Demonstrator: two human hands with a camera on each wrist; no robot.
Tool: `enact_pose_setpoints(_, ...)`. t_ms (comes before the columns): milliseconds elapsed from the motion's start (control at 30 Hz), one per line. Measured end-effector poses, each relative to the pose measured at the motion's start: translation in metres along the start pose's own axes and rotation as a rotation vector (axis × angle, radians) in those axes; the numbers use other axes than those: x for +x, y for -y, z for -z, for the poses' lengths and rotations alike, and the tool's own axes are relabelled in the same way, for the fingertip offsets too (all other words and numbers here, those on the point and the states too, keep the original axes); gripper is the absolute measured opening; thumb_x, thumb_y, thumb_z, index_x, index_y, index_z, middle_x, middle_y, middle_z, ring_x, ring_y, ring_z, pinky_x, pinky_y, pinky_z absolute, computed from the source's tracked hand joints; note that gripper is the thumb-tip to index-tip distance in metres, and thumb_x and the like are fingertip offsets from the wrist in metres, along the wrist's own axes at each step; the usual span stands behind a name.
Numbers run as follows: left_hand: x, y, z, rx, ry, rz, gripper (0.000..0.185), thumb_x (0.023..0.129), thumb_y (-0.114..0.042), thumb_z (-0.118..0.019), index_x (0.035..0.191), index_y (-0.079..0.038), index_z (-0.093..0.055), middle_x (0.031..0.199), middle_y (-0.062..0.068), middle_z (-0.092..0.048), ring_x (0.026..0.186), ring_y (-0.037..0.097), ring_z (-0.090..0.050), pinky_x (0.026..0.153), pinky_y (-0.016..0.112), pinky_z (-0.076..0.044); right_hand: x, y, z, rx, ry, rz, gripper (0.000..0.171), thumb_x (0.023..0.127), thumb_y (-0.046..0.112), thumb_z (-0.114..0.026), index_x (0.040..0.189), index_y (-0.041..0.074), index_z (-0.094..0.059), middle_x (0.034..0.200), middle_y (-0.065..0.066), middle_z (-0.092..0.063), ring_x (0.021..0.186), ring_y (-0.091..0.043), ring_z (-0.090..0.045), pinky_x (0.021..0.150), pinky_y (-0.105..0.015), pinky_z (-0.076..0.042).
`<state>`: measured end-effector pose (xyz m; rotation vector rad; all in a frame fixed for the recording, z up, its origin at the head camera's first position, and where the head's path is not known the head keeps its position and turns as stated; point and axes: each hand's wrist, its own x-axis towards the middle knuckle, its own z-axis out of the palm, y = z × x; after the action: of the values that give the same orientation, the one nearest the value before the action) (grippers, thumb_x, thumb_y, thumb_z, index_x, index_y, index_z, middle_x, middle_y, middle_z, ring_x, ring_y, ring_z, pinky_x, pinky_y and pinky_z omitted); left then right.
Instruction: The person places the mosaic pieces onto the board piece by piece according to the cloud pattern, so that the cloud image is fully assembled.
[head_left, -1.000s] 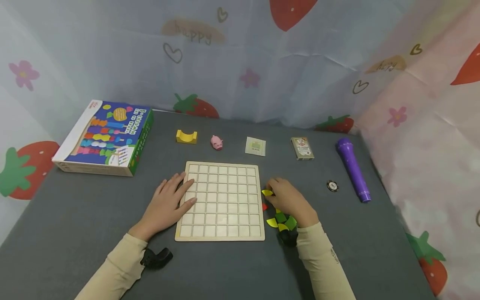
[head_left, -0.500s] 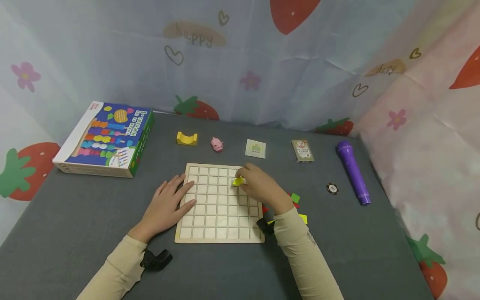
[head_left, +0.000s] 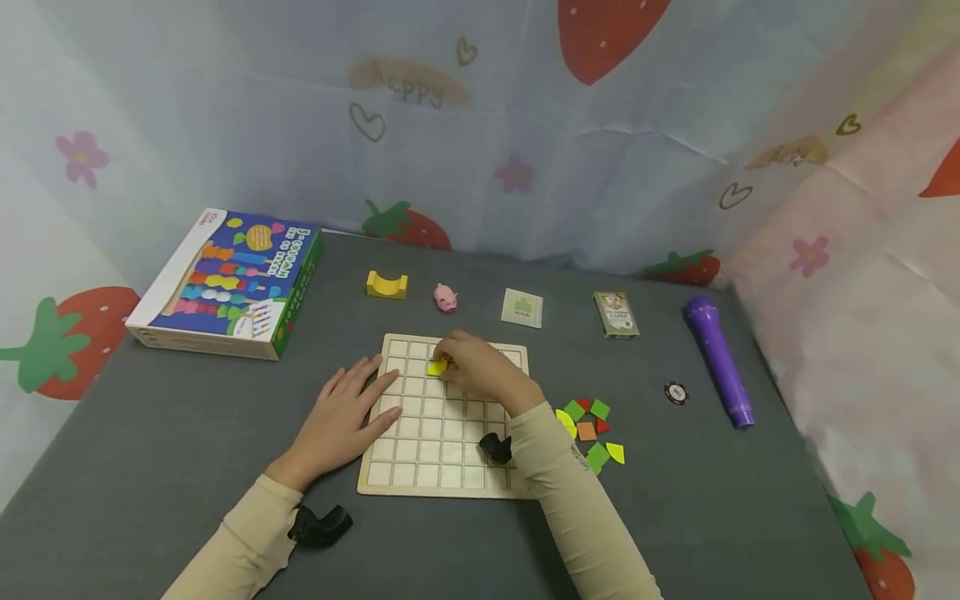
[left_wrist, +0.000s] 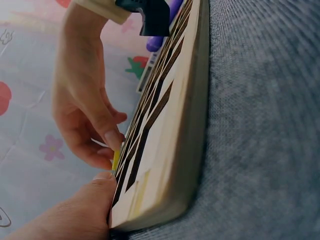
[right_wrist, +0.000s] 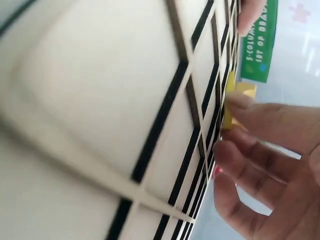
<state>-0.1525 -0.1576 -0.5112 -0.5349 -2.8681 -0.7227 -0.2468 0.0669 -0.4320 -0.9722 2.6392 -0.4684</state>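
Observation:
A pale wooden board (head_left: 430, 452) with a grid of square cells lies on the grey table. My left hand (head_left: 341, 423) rests along the board's left edge, fingers spread, with some fingertips on its frame. Over the board's upper part, my right hand (head_left: 483, 369) pinches a small yellow tile (head_left: 437, 367) between thumb and fingers. In the right wrist view that yellow tile (right_wrist: 230, 100) stands on edge right at the grid's surface. To the right of the board lie loose green, red, orange and yellow tiles (head_left: 586, 431), partly hidden by my right sleeve.
Behind the board stand a yellow arched block (head_left: 387, 286), a pink pig figure (head_left: 445, 298), a printed card (head_left: 522, 308) and a card box (head_left: 616, 315). A game box (head_left: 228, 283) lies at back left. A round chip (head_left: 677, 392) and purple microphone (head_left: 718, 361) are at right.
My right hand has moved left from the loose tiles to over the board's upper part, carrying a yellow tile. My left hand has stayed on the board's edge.

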Motion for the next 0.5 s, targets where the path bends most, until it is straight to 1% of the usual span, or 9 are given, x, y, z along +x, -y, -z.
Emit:
enact_pose_setpoints(200, -0.0029, -0.0015, 0.0002, -0.007, 0.004, 0.007, 0.060, 0.096, -0.048, -0.051, 0.146, -0.017, -0.043, 0.155, 0.013, -0.029, 0.144, 0.033, -0.023, 0.115, 0.055, -0.013, 0.0009, 0.0002, -0.0032, 0.001, 0.005, -0.030, 0.025, 0.093, 0.015, -0.063, 0.118, 0.012, -0.064, 0.116, -0.001, -0.058, 0.104, -0.014, -0.057, 0.092, -0.029, -0.048)
enact_pose_setpoints(500, -0.0004, -0.0009, 0.0012, -0.003, -0.001, 0.004, 0.060, 0.096, -0.048, -0.052, 0.146, -0.017, -0.043, 0.155, 0.013, -0.029, 0.144, 0.034, -0.023, 0.115, 0.055, -0.013, 0.0050, 0.0004, -0.0011, -0.053, -0.007, 0.003, 0.025, 0.093, 0.011, -0.062, 0.117, 0.011, -0.065, 0.114, -0.002, -0.059, 0.101, -0.014, -0.057, 0.091, -0.029, -0.048)
